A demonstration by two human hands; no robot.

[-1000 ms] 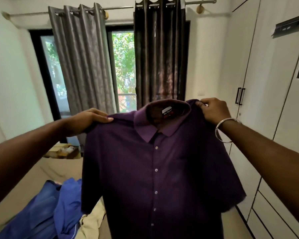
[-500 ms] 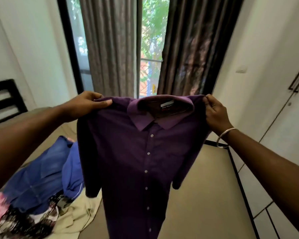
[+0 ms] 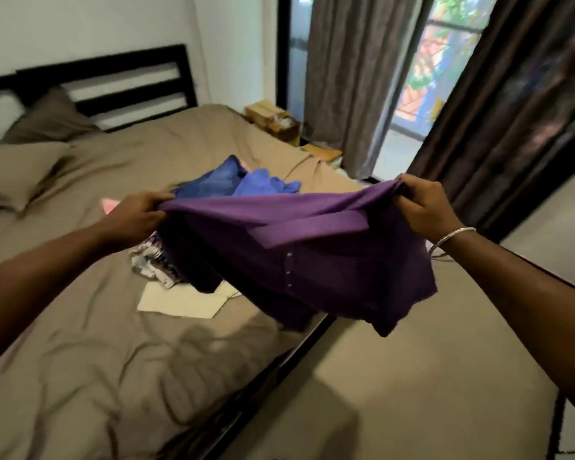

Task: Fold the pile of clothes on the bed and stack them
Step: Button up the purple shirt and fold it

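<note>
nearest the camera, two bare forearms reach out from the bottom corners. left hand [image 3: 136, 215] has its grip closed on one shoulder edge of the purple shirt [image 3: 312, 257], fingers curled over bunched cloth. right hand [image 3: 424, 207] pinches the other shoulder edge, grip closed on the fabric; a metal bangle [image 3: 452, 239] sits on that wrist. the shirt is held up in the air between the two hands, stretched sideways, collar band running across its upper part, a row of small buttons showing below it, the rest sagging down over the edge of the bed [image 3: 80, 343] and the floor [image 3: 412, 393] beside it. it hangs apart from the bed sheet.

under and behind the shirt, on the brown sheet, a cream cloth [image 3: 180, 302] lies flat, with a black-and-white patterned garment [image 3: 153, 260] just beside it, partly hidden by the shirt. a pink bit [image 3: 108, 204] shows near the left hand. further back, blue clothes [image 3: 243, 182] are heaped on the bed. brown pillows [image 3: 17, 171] lie at the far left by the dark headboard [image 3: 113, 81]. past the bed, cardboard boxes [image 3: 276, 121] sit by the curtains [image 3: 346, 78] and window [image 3: 439, 68]. picture is blurred.
</note>
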